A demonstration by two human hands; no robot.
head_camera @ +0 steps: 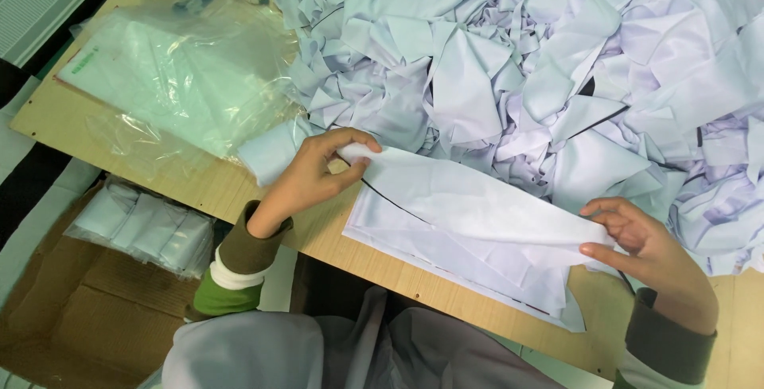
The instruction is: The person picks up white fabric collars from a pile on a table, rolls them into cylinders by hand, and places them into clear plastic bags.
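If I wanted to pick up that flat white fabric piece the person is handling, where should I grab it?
Probably by its two short ends, as the left hand and right hand pinch the white fabric piece now. It lies long and flat on the wooden table, so coming from each end should keep it spread.
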